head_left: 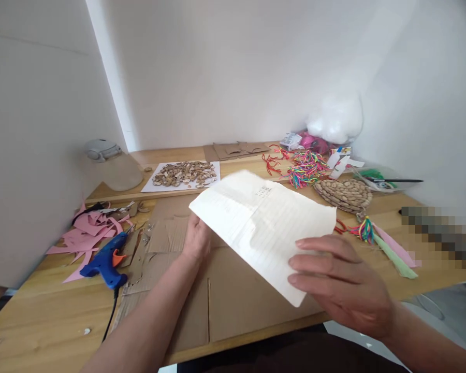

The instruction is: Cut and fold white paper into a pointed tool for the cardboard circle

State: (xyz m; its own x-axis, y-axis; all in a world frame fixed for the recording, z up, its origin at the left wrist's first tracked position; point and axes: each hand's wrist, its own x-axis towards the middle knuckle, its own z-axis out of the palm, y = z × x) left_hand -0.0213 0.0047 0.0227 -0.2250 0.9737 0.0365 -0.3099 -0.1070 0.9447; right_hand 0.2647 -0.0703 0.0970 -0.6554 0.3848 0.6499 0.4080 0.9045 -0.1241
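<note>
A white sheet of lined paper (264,217), with a torn edge and some small printed or written marks, is held tilted above the table. My right hand (345,280) grips its right side, three fingers lying over the front and the thumb out of sight. At the left edge my left hand (197,238) holds the sheet from below and behind; most of its fingers are hidden by the paper. Beneath both hands lies flat brown cardboard (241,295). A blue glue gun (105,261) rests left of my left arm, its cord running toward me.
Pink paper scraps (87,233) lie at the left. Farther back, brown shell-like pieces (184,175) cover a white sheet beside a pale lamp-like object (116,166). Colourful strings (306,167), a braided heart-shaped piece (344,194) and a tassel (365,229) occupy the right.
</note>
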